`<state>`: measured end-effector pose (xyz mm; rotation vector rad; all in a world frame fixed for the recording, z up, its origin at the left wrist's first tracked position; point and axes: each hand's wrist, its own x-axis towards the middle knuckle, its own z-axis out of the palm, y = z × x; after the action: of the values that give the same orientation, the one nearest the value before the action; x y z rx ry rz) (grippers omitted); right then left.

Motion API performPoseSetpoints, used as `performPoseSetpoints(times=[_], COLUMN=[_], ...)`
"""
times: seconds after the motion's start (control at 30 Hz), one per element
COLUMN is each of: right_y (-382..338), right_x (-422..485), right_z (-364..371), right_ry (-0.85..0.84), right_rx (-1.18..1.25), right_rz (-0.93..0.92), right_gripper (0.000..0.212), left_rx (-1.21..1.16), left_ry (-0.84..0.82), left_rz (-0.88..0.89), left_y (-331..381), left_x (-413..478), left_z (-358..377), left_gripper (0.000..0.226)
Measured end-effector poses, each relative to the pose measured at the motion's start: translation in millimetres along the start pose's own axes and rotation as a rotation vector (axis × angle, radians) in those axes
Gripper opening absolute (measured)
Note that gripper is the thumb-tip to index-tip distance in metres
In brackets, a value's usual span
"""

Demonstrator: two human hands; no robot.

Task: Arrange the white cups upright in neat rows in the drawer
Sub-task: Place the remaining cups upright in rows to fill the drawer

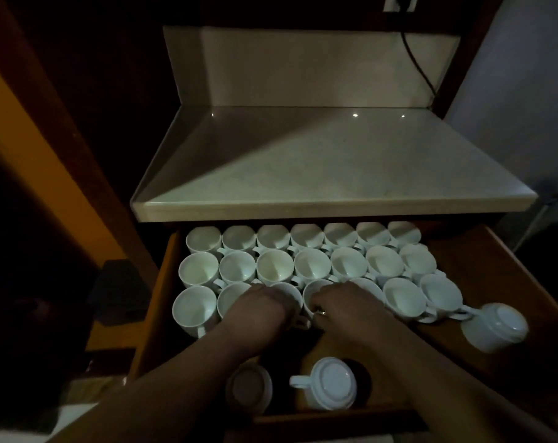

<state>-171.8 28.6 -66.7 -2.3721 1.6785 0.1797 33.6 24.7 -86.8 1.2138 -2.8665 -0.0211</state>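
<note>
We see a pale counter top [332, 161] across the upper middle, and directly below it the wooden drawer [482, 260], pulled out toward us. The drawer's far half is packed with white cups standing upright, rims up. The back row [306, 236] sits partly under the counter edge, the middle row [312, 265] is just in front of it, and the front row [194, 306] is nearest us. Cups in each row touch or nearly touch, with handles poking toward the front right.

Both forearms come in from the bottom edge to the middle of the front row. The left hand [264, 306] lies over the third front cup [292, 294], fingers curled down around its rim, gripping it. The right hand [344, 305] is just beside it, fingers curled onto the rim of the fourth front cup [312, 295]. The light is dim, so finger detail is rough.

Three cups are bottom up in the near part of the drawer:
- The right cup [494, 327] is tilted, just beside the front row's right end.
- The near cup [332, 383] has its handle to the left.
- The dim cup [248, 386] sits by the left forearm.

There is a ring [322, 312] on a right-hand finger, and a dark cable [419, 68] hangs down the back panel.
</note>
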Motion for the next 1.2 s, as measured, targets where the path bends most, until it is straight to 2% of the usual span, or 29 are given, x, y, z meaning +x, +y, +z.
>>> performPoseSetpoints(times=[0.1,0.2,0.3,0.5,0.6,0.77,0.97,1.1,1.2], right_y=[0.6,0.9,3.0,-36.1,-53.5,-53.2,-49.3,-50.7,-49.8], right_x=[1.0,1.1,5.4,28.6,38.4,44.1,45.5,45.2,44.1], right_z=[1.5,-0.3,-4.4,-6.8,6.8,20.4,25.6,23.0,16.5], right_ry=[-0.021,-0.023,0.003,0.040,0.028,0.050,0.088,0.065,0.036], right_rx=[-0.012,0.000,0.030,0.024,0.043,0.012,0.023,0.051,0.088], right_rz=[-0.013,-0.021,-0.046,-0.230,-0.232,-0.201,-0.210,-0.210,-0.222], right_gripper=[0.025,0.026,0.014,0.018,0.020,0.015,0.022,0.026,0.029], left_rx=[-0.034,-0.082,-0.189,-0.058,0.033,0.071,0.031,0.012,-0.122], left_ry=[0.012,0.034,0.073,-0.036,-0.043,0.008,-0.020,0.008,0.015], left_rz=[-0.076,-0.057,-0.094,-0.205,-0.137,-0.084,-0.115,-0.100,-0.197], left_y=[11.6,10.3,-15.2,-70.3,-69.7,-55.5,-44.0,-44.4,-55.0], left_x=[5.1,2.5,-15.8,-75.6,-81.4,-70.0,-59.6,-57.6,-67.6], left_z=[-0.8,-4.8,-9.1,-13.2,-14.8,-13.7,-3.1,-4.6,-14.9], left_gripper=[0.021,0.029,0.040,0.023,0.012,0.013,0.010,0.015,0.027])
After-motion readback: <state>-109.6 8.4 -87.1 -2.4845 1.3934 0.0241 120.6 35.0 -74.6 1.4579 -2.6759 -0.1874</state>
